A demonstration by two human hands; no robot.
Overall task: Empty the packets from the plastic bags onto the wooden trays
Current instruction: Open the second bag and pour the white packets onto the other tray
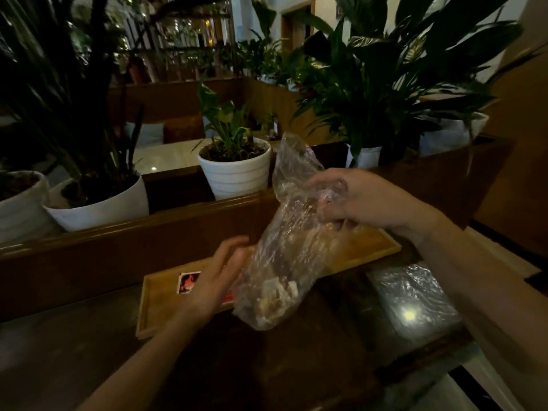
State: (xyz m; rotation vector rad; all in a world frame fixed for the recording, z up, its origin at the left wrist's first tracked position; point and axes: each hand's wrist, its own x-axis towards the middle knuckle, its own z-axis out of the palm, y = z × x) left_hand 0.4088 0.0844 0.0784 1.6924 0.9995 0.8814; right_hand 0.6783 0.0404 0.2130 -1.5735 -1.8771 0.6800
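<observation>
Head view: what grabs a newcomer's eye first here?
The clear plastic bag held up in mid-frame, gripped near its top by the right hand, with pale packets bunched at its lower end and the left hand open beside it. Beneath it lies a wooden tray with a red-and-white packet on it. Behind, white plant pots line the wooden ledge.

Clear plastic bag: crumpled, held off the desk, tilted, upper end raised toward the right, lower end bulging with pale packets, individual shapes hard to tell. Wooden tray, left: light wood, raised rim, lying flat on the desk, one red-and-white packet on it. Second wooden tray, right, behind the bag: same wood, visible surface bare.
</observation>
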